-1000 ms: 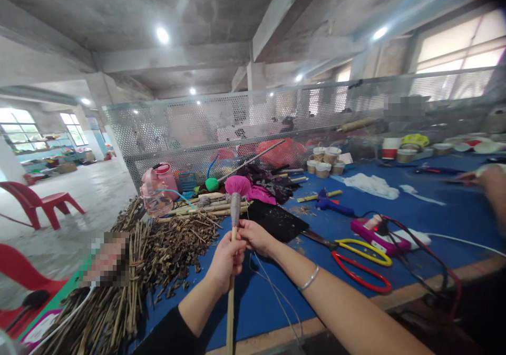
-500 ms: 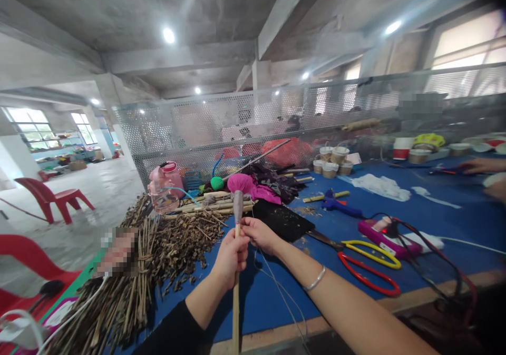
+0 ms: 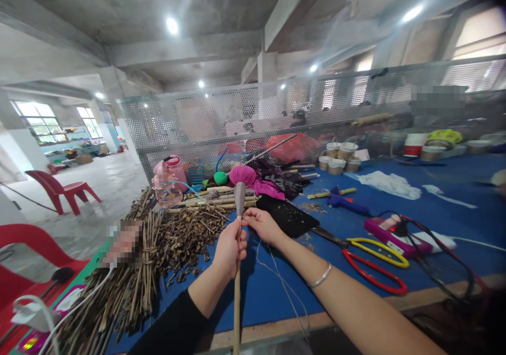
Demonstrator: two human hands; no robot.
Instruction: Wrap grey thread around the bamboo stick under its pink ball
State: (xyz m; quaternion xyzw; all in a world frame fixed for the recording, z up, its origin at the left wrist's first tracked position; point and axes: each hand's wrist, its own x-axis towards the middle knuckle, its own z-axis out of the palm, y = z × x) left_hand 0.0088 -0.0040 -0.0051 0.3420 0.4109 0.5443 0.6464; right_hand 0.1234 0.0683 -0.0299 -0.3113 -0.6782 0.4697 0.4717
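My left hand (image 3: 229, 247) is wrapped round a thin bamboo stick (image 3: 237, 302) held upright over the blue table (image 3: 454, 218). A grey wrapped band and a pink tuft (image 3: 242, 178) cap the stick's top. Just right of the stick, my right hand (image 3: 263, 224) pinches a thin thread (image 3: 279, 278) that hangs down over the table edge. A silver bangle (image 3: 321, 277) is on my right wrist.
A heap of dry twigs and stalks (image 3: 158, 249) lies left of my hands. Yellow and red scissors (image 3: 371, 265), a pink device with cables (image 3: 399, 236), a blue glue gun (image 3: 346, 201), paper cups (image 3: 338, 163) and a pink jug (image 3: 169, 181) lie on the table. Red chairs (image 3: 63, 191) stand left.
The view has drifted, so everything sits a little to the right. Both hands keep their hold on the stick and thread. The other person's hand at the far right has mostly left the view.
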